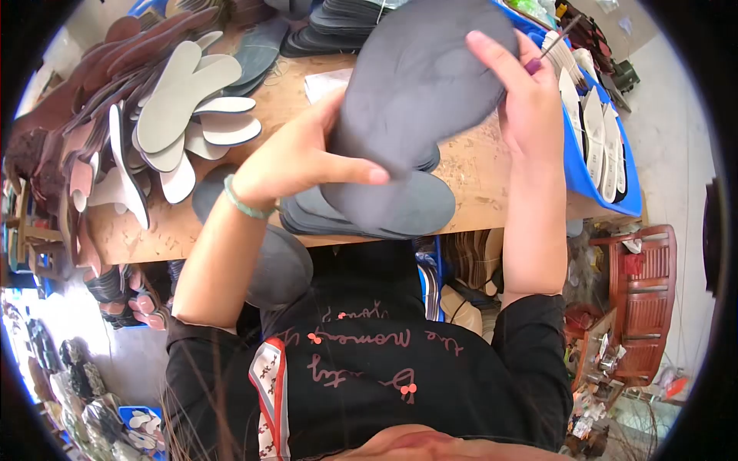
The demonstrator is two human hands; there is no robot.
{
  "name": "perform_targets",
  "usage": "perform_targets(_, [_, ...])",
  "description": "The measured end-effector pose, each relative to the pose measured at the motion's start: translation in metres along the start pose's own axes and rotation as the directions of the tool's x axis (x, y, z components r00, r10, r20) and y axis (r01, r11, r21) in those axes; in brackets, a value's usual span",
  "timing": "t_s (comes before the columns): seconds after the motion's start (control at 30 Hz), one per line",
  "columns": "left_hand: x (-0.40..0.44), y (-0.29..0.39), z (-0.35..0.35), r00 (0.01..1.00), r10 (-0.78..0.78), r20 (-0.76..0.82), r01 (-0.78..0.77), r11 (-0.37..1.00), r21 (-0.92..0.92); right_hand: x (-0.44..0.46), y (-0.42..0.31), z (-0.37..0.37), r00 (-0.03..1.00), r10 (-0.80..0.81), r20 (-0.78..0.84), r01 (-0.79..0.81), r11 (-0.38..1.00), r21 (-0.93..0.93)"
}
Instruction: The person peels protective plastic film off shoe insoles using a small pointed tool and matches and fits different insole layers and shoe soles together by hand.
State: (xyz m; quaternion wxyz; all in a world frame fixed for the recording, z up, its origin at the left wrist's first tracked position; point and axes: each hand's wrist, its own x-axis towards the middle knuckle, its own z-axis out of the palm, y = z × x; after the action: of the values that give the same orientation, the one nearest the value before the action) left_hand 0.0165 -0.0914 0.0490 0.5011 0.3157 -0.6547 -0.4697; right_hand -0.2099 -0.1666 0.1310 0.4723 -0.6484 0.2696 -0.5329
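A large dark grey sole-shaped sheet (423, 84) is held up above the wooden table (477, 184), slightly blurred. On its lower left edge my left hand (300, 154) grips it, thumb on top. My right hand (523, 92) holds its right edge with the thumb on top, and also has a thin pointed tool with a purple handle (533, 66) between the fingers. Beneath the sheet, a stack of grey soles (419, 203) lies at the table's near edge. Another dark grey piece (278, 269) rests by my left forearm, below the table edge.
Pale insoles (165, 115) lie piled on the left of the table, beside brown ones (115, 58). Dark stacks (330, 34) stand at the back. A blue bin (626, 196) of white insoles is at the right. A wooden chair (642, 307) stands beyond the table.
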Motion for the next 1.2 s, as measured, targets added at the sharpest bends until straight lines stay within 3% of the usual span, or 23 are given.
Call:
perform_targets(0.1, [-0.004,-0.037,-0.039,0.949,-0.314,-0.025,0.315,0.945,0.083,0.008,0.031,-0.018,0.972,0.057,-0.226,-0.050,0.998,0.035])
perform_targets(0.13, [-0.003,-0.033,-0.042,0.937,-0.317,-0.145,0.334,0.935,0.117,0.007,0.046,-0.026,0.971,0.053,-0.234,-0.059,0.998,-0.018])
perform_targets(0.2, [-0.003,-0.058,-0.056,0.908,-0.236,-0.347,0.303,0.941,0.152,-0.004,0.064,-0.036,0.908,0.298,-0.295,-0.376,0.891,-0.256])
perform_targets(0.23, [-0.005,-0.074,-0.060,0.911,-0.171,-0.375,0.286,0.918,0.276,-0.012,0.074,-0.037,0.849,0.402,-0.344,-0.515,0.778,-0.361])
perform_targets(0.3, [-0.008,-0.091,-0.065,0.916,-0.030,-0.400,0.250,0.822,0.511,-0.032,0.118,-0.042,0.893,0.394,-0.216,-0.445,0.843,-0.301])
perform_targets(0.37, [-0.010,-0.084,-0.051,0.925,-0.044,-0.378,0.311,0.659,0.685,-0.047,0.175,-0.059,0.928,0.355,-0.116,-0.374,0.888,-0.270])
perform_targets(0.47, [-0.014,-0.091,-0.041,0.941,-0.152,-0.303,0.338,0.360,0.869,-0.060,0.173,-0.051,0.868,0.465,-0.172,-0.484,0.721,-0.495])
perform_targets(0.5, [-0.019,-0.092,-0.039,0.950,-0.133,-0.281,0.310,0.331,0.891,-0.061,0.174,-0.046,0.851,0.491,-0.186,-0.501,0.654,-0.567])
perform_targets(0.53, [-0.026,-0.091,-0.038,0.958,-0.122,-0.258,0.284,0.298,0.912,-0.065,0.177,-0.037,0.891,0.393,-0.226,-0.452,0.724,-0.521])
perform_targets(0.57, [-0.034,-0.089,-0.038,0.965,-0.111,-0.236,0.258,0.262,0.930,-0.069,0.170,-0.037,0.890,0.379,-0.254,-0.453,0.666,-0.593])
perform_targets(0.6, [-0.045,-0.072,-0.036,0.978,-0.060,-0.198,0.207,0.273,0.940,-0.072,0.174,-0.040,0.977,0.109,-0.183,-0.211,0.618,-0.757])
perform_targets(0.63, [-0.055,-0.043,-0.035,0.981,-0.063,-0.182,0.192,0.393,0.899,-0.073,0.178,-0.044,0.985,-0.161,-0.057,0.029,0.488,-0.872])
perform_targets(0.67, [-0.065,-0.010,-0.035,0.984,-0.057,-0.168,0.173,0.506,0.845,-0.077,0.170,-0.035,0.999,-0.004,-0.044,-0.034,0.553,-0.832])
perform_targets(0.73, [-0.088,0.037,-0.041,0.891,-0.348,-0.291,0.439,0.501,0.746,-0.092,0.129,-0.007,0.952,0.306,0.026,-0.184,0.637,-0.749])
perform_targets(0.77, [-0.104,0.049,-0.044,0.866,-0.371,-0.334,0.496,0.560,0.664,-0.099,0.116,0.012,0.945,0.292,0.149,-0.079,0.645,-0.760])
perform_targets(0.83, [-0.142,0.056,-0.059,0.669,-0.614,-0.418,0.727,0.426,0.538,-0.110,0.111,0.041,0.903,0.268,0.337,0.082,0.662,-0.745])
perform_targets(0.9, [-0.183,0.042,-0.066,0.617,-0.631,-0.470,0.783,0.429,0.450,-0.116,0.116,0.053,0.858,0.336,0.388,0.143,0.569,-0.810])
perform_targets(0.93, [-0.195,0.040,-0.062,0.438,-0.712,-0.549,0.894,0.278,0.352,-0.118,0.118,0.057,0.851,0.337,0.403,0.168,0.553,-0.816])
perform_targets(0.97, [-0.215,0.026,-0.066,0.454,-0.716,-0.530,0.874,0.244,0.420,-0.119,0.119,0.059,0.844,0.338,0.415,0.191,0.533,-0.824])
perform_targets(1.03, [-0.236,0.009,-0.054,0.529,-0.626,-0.572,0.847,0.347,0.404,-0.121,0.120,0.061,0.833,0.348,0.431,0.215,0.513,-0.831])
perform_targets(1.1, [-0.249,-0.015,-0.049,0.478,-0.658,-0.582,0.864,0.472,0.175,-0.124,0.119,0.064,0.822,0.365,0.438,0.214,0.514,-0.831])
perform_targets(1.2, [-0.248,-0.030,-0.041,0.486,-0.701,-0.522,0.748,0.642,-0.166,-0.127,0.107,0.074,0.845,0.377,0.379,0.131,0.541,-0.831])
